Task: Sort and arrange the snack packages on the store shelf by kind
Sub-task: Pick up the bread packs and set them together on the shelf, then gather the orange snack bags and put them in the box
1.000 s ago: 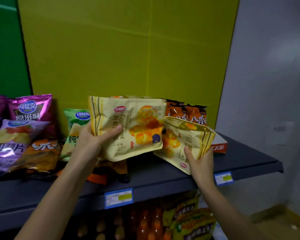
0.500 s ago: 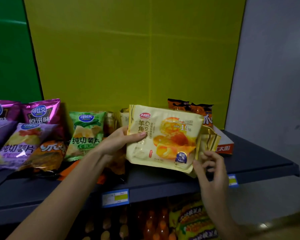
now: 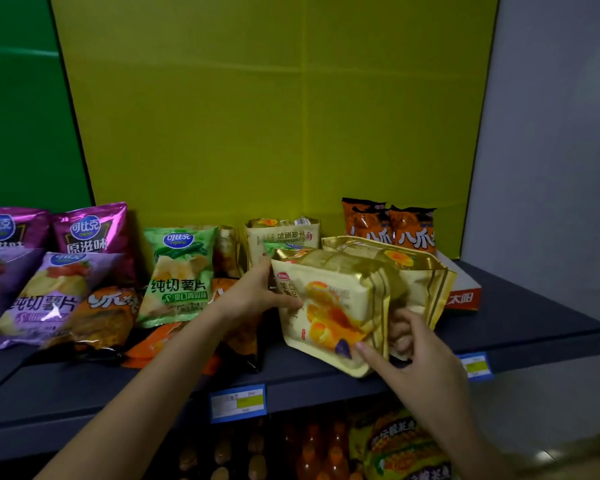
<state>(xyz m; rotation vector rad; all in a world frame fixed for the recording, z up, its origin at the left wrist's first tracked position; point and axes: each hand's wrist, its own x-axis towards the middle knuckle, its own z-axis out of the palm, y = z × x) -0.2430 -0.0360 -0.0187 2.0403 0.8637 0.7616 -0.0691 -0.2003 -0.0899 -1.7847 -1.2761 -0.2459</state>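
Observation:
A cream-yellow croissant package (image 3: pixel 326 313) stands tilted near the front of the dark shelf (image 3: pixel 520 327). My left hand (image 3: pixel 253 296) grips its left edge. My right hand (image 3: pixel 409 348) pinches its lower right corner, fingers tucked between it and a second gold croissant package (image 3: pixel 416 268) leaning right behind. A third croissant package (image 3: pixel 284 237) stands at the back against the yellow panel. Left of them sit a green chip bag (image 3: pixel 177 271), purple chip bags (image 3: pixel 49 289), magenta bags (image 3: pixel 90 230) and orange snack bags (image 3: pixel 104 313). Two orange bags (image 3: pixel 392 226) stand at the back right.
A red-and-white box (image 3: pixel 461 299) lies behind the gold package on the right. Blue price tags (image 3: pixel 238 403) hang on the shelf's front edge. Bottles and yellow-green packs (image 3: pixel 402 448) fill the shelf below. A grey wall (image 3: pixel 551 150) bounds the right side.
Both croissant packages came down from mid-air to the shelf, the front one stacked against the second. My right hand shifted from the second package's edge to the front package's lower corner.

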